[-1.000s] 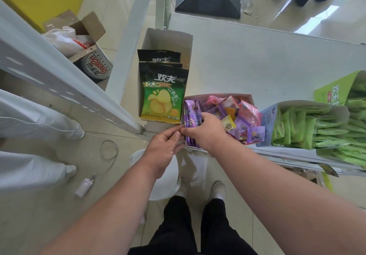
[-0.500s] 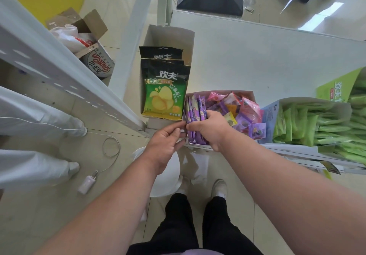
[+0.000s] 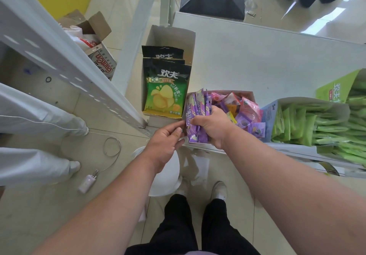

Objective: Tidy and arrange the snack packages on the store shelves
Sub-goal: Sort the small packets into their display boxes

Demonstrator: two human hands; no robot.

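My right hand [image 3: 213, 125] grips a bundle of several purple snack sticks [image 3: 196, 114], standing on end at the left side of a cardboard display box [image 3: 250, 94] on the white shelf [image 3: 267, 56]. My left hand [image 3: 165, 140] pinches the bundle's lower left edge with thumb and fingertips. Loose pink, purple and yellow packets [image 3: 243, 110] fill the rest of the box. To its left, an open box [image 3: 170, 36] holds black and green chip bags [image 3: 166, 94].
Green stick packs [image 3: 309, 128] fill a box on the right. A perforated white shelf upright [image 3: 65, 64] runs diagonally at left. On the floor lie a white charger with cable [image 3: 87, 182], a cardboard box [image 3: 95, 46], a white stool [image 3: 168, 175] and someone's white-trousered legs [image 3: 33, 132].
My right hand has lifted and gathered the purple sticks more upright in the box. My left hand has closed in on the bundle's lower edge.
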